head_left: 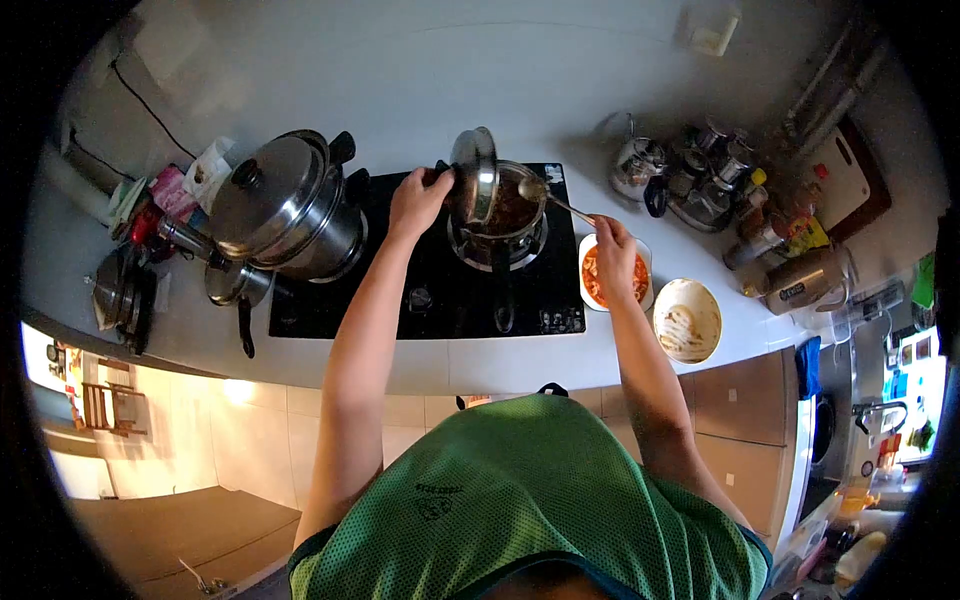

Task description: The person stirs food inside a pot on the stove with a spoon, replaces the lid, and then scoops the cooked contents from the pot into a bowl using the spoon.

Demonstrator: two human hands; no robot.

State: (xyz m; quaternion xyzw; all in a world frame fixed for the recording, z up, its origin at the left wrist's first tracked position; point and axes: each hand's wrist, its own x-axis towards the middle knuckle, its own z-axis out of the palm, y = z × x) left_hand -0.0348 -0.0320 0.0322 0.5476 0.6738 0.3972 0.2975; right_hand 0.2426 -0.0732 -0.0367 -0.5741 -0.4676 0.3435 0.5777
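My left hand (420,200) is closed on the knob of a pot lid (474,176), which is tilted on edge over the left side of a small pot (500,232). Dark food shows inside the pot, which sits on the black stove (420,300) with its handle toward me. In my right hand (617,250) is a metal spoon (560,204), its bowl over the pot's right side. Beneath that hand stands a dish of red food (592,276). To the right of the dish is a pale bowl (687,320) with brown residue inside.
A large steamer pot (300,225) stands on the left, with a small lidded pan (235,283) beside it. Along the right back are a glass jar (637,165), a jar rack (705,205) and a metal canister (800,280). The counter's front edge (420,370) runs before me.
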